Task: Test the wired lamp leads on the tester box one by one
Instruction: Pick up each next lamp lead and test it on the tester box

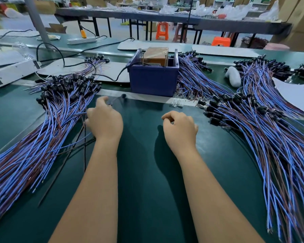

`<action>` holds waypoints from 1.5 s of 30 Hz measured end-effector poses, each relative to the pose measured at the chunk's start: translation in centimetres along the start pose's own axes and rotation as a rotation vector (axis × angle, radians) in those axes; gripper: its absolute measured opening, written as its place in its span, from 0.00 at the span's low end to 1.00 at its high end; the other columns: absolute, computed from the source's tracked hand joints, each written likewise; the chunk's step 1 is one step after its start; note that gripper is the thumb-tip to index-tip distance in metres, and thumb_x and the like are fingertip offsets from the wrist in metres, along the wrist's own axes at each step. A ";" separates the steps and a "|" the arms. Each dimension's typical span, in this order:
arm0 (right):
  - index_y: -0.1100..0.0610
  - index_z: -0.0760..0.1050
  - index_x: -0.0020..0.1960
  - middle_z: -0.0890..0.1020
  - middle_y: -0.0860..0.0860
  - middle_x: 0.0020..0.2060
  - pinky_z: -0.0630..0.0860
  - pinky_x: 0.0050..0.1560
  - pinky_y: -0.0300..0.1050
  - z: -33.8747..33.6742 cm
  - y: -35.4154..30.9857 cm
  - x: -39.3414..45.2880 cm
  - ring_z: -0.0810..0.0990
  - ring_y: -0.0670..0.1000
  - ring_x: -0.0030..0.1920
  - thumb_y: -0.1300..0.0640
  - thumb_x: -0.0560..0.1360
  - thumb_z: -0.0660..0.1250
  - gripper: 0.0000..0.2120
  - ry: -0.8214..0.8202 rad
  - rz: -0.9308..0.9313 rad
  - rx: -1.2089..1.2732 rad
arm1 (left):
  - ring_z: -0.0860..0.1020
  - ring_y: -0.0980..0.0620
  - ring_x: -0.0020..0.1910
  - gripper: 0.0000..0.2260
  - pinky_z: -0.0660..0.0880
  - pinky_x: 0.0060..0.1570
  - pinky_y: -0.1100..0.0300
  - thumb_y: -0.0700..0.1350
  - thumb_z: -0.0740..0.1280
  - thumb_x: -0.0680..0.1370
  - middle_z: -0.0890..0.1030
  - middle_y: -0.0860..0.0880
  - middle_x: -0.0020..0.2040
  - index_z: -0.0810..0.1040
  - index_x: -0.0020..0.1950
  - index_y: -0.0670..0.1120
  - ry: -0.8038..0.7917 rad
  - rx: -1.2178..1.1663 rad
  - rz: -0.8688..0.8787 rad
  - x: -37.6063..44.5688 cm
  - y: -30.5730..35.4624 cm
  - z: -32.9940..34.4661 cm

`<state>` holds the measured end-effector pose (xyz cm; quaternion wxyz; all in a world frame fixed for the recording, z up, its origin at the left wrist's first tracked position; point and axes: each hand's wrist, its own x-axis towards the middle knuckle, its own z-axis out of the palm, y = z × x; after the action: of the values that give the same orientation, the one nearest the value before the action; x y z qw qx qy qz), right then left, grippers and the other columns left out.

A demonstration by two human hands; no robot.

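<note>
Your left hand (104,120) hovers over the green bench mat (144,172) at the edge of the left pile of blue-and-brown lamp leads (42,137), fingers curled; a blurred lead with a black socket (124,95) runs out ahead of it, but whether you grip that lead cannot be told. Your right hand (180,128) sits just beside it, well apart from the right pile of leads (270,137), thumb and forefinger pinched together on something too small to make out. Straight ahead, the blue tester box (154,79) stands between both piles, a black cable (112,78) trailing off its left side.
</note>
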<state>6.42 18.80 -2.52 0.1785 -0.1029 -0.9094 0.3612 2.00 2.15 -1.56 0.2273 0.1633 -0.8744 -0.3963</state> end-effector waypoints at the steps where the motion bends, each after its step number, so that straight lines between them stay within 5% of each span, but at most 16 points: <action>1: 0.50 0.80 0.51 0.81 0.47 0.47 0.66 0.54 0.48 0.0 -0.1 -0.1 0.74 0.52 0.53 0.60 0.77 0.58 0.13 0.010 -0.013 0.080 | 0.71 0.40 0.60 0.17 0.68 0.64 0.47 0.38 0.55 0.81 0.76 0.39 0.59 0.74 0.66 0.50 -0.064 -0.096 0.022 -0.2 0.2 0.3; 5: 0.53 0.78 0.49 0.81 0.51 0.40 0.75 0.44 0.48 -0.5 -0.6 -0.2 0.78 0.52 0.43 0.66 0.79 0.55 0.15 -0.052 0.036 0.434 | 0.76 0.37 0.51 0.18 0.75 0.53 0.45 0.32 0.56 0.80 0.79 0.49 0.44 0.79 0.58 0.50 -0.266 -0.298 0.350 -2.0 1.8 1.5; 9: 0.55 0.74 0.50 0.78 0.54 0.34 0.73 0.31 0.40 -1.0 -1.3 -0.1 0.74 0.49 0.31 0.65 0.81 0.57 0.09 -0.123 0.141 0.869 | 0.73 0.56 0.54 0.28 0.68 0.62 0.60 0.29 0.60 0.74 0.76 0.62 0.40 0.80 0.60 0.59 -0.313 -0.299 0.574 -4.1 3.1 2.3; 11: 0.53 0.73 0.53 0.74 0.50 0.30 0.68 0.27 0.37 -1.3 -1.2 0.2 0.69 0.46 0.27 0.61 0.81 0.59 0.06 -0.082 0.203 1.010 | 0.71 0.59 0.52 0.30 0.68 0.64 0.56 0.29 0.61 0.73 0.78 0.62 0.40 0.79 0.59 0.62 -0.347 -0.334 0.604 -4.5 3.0 2.4; 14: 0.56 0.77 0.51 0.67 0.48 0.25 0.64 0.26 0.36 -1.8 -0.5 0.5 0.65 0.46 0.25 0.61 0.82 0.59 0.08 -0.024 0.215 1.145 | 0.73 0.53 0.54 0.20 0.69 0.63 0.46 0.33 0.68 0.74 0.82 0.60 0.43 0.83 0.59 0.54 -0.305 -0.238 0.672 -4.4 2.9 2.6; 17: 0.57 0.78 0.48 0.73 0.49 0.28 0.71 0.31 0.37 -2.1 -0.4 0.5 0.71 0.46 0.28 0.62 0.82 0.58 0.11 0.012 0.199 1.235 | 0.73 0.51 0.54 0.08 0.67 0.58 0.58 0.41 0.71 0.75 0.80 0.52 0.51 0.84 0.53 0.50 -0.164 -0.172 0.607 -4.4 3.0 2.8; 19: 0.56 0.80 0.47 0.77 0.49 0.31 0.75 0.36 0.37 -2.0 -0.2 0.5 0.75 0.46 0.31 0.63 0.82 0.60 0.11 -0.005 0.147 1.227 | 0.74 0.57 0.45 0.05 0.69 0.48 0.65 0.41 0.67 0.77 0.80 0.53 0.43 0.81 0.45 0.50 -0.197 -0.351 0.421 -4.5 3.5 2.7; 22: 0.56 0.81 0.46 0.82 0.51 0.35 0.77 0.41 0.38 -1.4 -0.2 0.3 0.79 0.46 0.35 0.71 0.77 0.63 0.13 -0.110 -0.020 0.979 | 0.76 0.55 0.31 0.11 0.72 0.33 0.62 0.42 0.61 0.80 0.79 0.53 0.29 0.78 0.39 0.47 -0.430 -0.602 0.038 -4.3 4.2 2.8; 25: 0.63 0.83 0.49 0.84 0.53 0.41 0.79 0.48 0.40 -0.1 -0.7 -0.3 0.82 0.44 0.41 0.79 0.72 0.60 0.18 -0.298 -0.168 0.770 | 0.79 0.50 0.32 0.15 0.75 0.32 0.63 0.45 0.57 0.82 0.82 0.52 0.30 0.80 0.42 0.42 -0.558 -0.670 -0.152 -3.6 4.3 2.8; 30: 0.57 0.85 0.48 0.86 0.50 0.43 0.77 0.57 0.46 -0.2 0.0 -0.3 0.82 0.47 0.46 0.76 0.71 0.60 0.20 -0.466 -0.298 0.474 | 0.81 0.56 0.28 0.10 0.77 0.28 0.65 0.45 0.60 0.82 0.83 0.51 0.29 0.78 0.45 0.46 -0.507 -0.940 -0.400 -2.4 4.0 2.4; 34: 0.49 0.77 0.42 0.83 0.55 0.46 0.77 0.49 0.38 -0.5 -0.4 -0.3 0.80 0.50 0.44 0.80 0.69 0.52 0.28 -0.368 -0.197 0.609 | 0.76 0.56 0.26 0.08 0.74 0.28 0.65 0.40 0.62 0.81 0.80 0.52 0.27 0.78 0.45 0.45 -0.519 -1.015 -0.297 -2.5 3.5 1.7; 37: 0.53 0.72 0.44 0.79 0.51 0.43 0.75 0.43 0.38 -0.9 -0.2 0.4 0.78 0.48 0.38 0.72 0.77 0.57 0.16 -0.217 0.015 0.771 | 0.78 0.56 0.29 0.07 0.75 0.32 0.66 0.40 0.64 0.79 0.82 0.51 0.31 0.80 0.43 0.47 -0.715 -0.861 -0.156 -3.1 3.8 1.1; 40: 0.56 0.76 0.46 0.80 0.51 0.38 0.76 0.39 0.41 -1.1 -0.1 0.6 0.77 0.47 0.35 0.62 0.81 0.59 0.09 -0.247 0.126 0.950 | 0.77 0.59 0.32 0.09 0.73 0.36 0.68 0.37 0.66 0.77 0.82 0.52 0.34 0.82 0.39 0.48 -0.889 -0.632 0.062 -4.2 4.2 1.1; 45: 0.59 0.78 0.45 0.79 0.53 0.35 0.76 0.35 0.40 -0.8 -0.4 0.2 0.76 0.48 0.35 0.61 0.80 0.64 0.06 -0.153 0.106 0.851 | 0.73 0.63 0.29 0.11 0.69 0.32 0.72 0.34 0.65 0.75 0.78 0.56 0.29 0.79 0.36 0.45 -0.881 -0.544 0.201 -4.9 4.3 1.0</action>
<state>6.51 19.09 -1.68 0.1184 -0.0399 -0.6835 0.7192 5.12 7.80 -0.17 -0.0908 -0.1684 -0.7639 -0.6164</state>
